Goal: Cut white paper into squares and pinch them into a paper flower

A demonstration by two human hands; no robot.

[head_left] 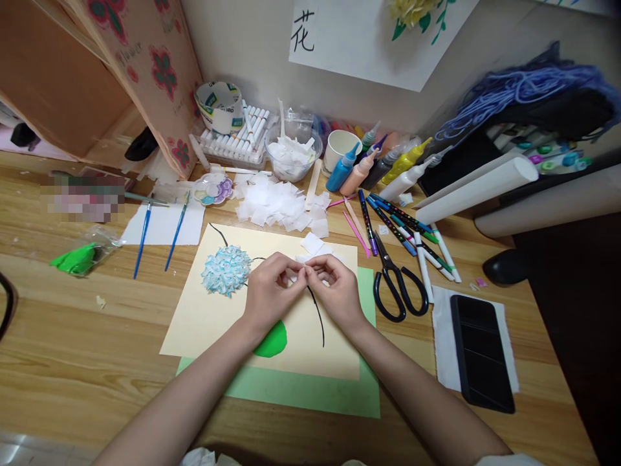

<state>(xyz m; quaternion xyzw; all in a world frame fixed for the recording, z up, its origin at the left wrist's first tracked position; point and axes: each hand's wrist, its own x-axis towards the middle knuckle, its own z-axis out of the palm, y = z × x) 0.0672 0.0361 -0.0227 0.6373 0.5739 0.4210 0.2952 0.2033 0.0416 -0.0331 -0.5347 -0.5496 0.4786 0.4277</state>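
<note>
My left hand [272, 285] and my right hand [336, 288] meet over a cream sheet of paper [204, 333], fingertips pinched together. Bits of white show between the fingers, apparently a small piece of white tissue paper, mostly hidden by them. On the sheet left of my hands sits a fluffy blue-and-white paper flower [226, 270]. Black drawn lines [317, 310] run across the sheet. Below my left hand is a green rounded shape [272, 340], partly covered. Loose white paper squares [313, 244] lie just beyond my fingertips. A green sheet [310, 391] lies underneath.
Black-handled scissors [402, 285] and several markers [412, 226] lie to the right, near a phone [482, 349]. Behind are a heap of white paper squares [281, 202], a plastic bowl [294, 155] and paint bottles [343, 168]. Paintbrushes [143, 239] rest at left.
</note>
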